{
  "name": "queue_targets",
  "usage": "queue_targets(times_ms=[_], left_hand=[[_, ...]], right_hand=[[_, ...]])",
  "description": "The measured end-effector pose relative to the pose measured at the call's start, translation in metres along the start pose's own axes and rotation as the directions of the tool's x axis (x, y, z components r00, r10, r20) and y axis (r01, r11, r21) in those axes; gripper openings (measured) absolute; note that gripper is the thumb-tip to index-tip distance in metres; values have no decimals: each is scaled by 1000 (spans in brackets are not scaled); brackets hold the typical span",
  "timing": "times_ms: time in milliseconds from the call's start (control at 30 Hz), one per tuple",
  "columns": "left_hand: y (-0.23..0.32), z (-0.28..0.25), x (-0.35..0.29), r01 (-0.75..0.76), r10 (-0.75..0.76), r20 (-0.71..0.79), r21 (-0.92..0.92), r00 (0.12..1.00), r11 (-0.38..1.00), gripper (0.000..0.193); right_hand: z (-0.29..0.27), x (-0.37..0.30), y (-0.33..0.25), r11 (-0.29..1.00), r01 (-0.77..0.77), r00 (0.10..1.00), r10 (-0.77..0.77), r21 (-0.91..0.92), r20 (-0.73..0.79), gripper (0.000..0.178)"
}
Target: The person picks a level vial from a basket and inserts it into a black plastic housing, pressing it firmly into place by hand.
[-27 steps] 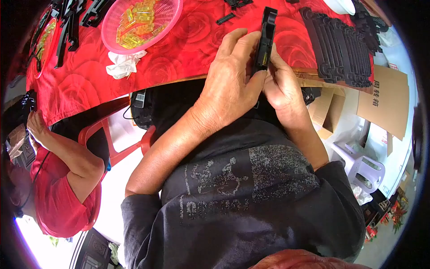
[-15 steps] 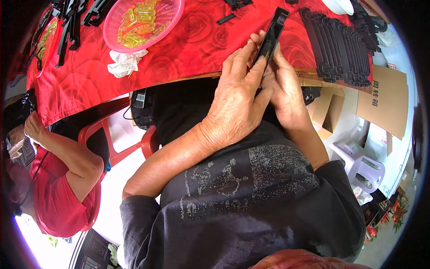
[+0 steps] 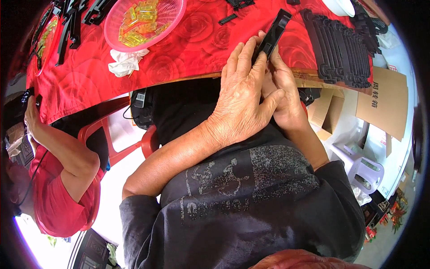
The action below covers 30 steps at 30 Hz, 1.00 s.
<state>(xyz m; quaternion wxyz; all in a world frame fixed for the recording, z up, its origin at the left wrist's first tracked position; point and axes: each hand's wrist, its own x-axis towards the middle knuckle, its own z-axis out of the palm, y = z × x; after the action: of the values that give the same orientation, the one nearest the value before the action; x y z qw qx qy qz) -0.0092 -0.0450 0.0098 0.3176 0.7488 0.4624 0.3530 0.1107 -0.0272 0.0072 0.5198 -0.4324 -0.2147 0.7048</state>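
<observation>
Both hands meet at the table's front edge around a long black plastic part (image 3: 275, 32). It tilts up and to the right, with its hollow far end sticking out past the fingers. My left hand (image 3: 242, 96) lies over its near end, fingers together along its left side and thumb stretched toward the right hand. From below and the right, my right hand (image 3: 286, 92) grips the same part, its fingers partly hidden behind the left hand. The part's lower end is covered by the hands.
A pink basket (image 3: 174, 24) holds yellow clear pieces (image 3: 145, 18). Beside it lies crumpled white tissue (image 3: 126, 62). Several black parts (image 3: 342, 51) form a row at right on the red tablecloth (image 3: 197, 54); a white bowl (image 3: 338, 6) stands behind. A person in red (image 3: 62, 193) sits at left.
The black part has turned slightly in my hands, so its inside shows less. My left thumb has shifted right, away from the fingers. The person at left has raised a hand slightly.
</observation>
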Motion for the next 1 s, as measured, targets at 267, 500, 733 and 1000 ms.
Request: queue_targets(times_ms=[267,500,733,1000], left_hand=[[-9,0,2,-12,11,26,47,1000,999,65],[-22,-5,3,-30,28,59,27,998,999,64],[-17,-4,-1,-13,14,-4,117,1000,993,65],[-22,-7,-3,-14,13,42,31,999,999,64]], right_hand=[[-5,9,5,998,46,998,-45,37,-33,44],[-18,19,14,984,-43,999,40,172,25,45],[-12,13,17,998,48,994,-44,-37,100,48],[-16,20,19,967,-68,998,63,247,26,46]])
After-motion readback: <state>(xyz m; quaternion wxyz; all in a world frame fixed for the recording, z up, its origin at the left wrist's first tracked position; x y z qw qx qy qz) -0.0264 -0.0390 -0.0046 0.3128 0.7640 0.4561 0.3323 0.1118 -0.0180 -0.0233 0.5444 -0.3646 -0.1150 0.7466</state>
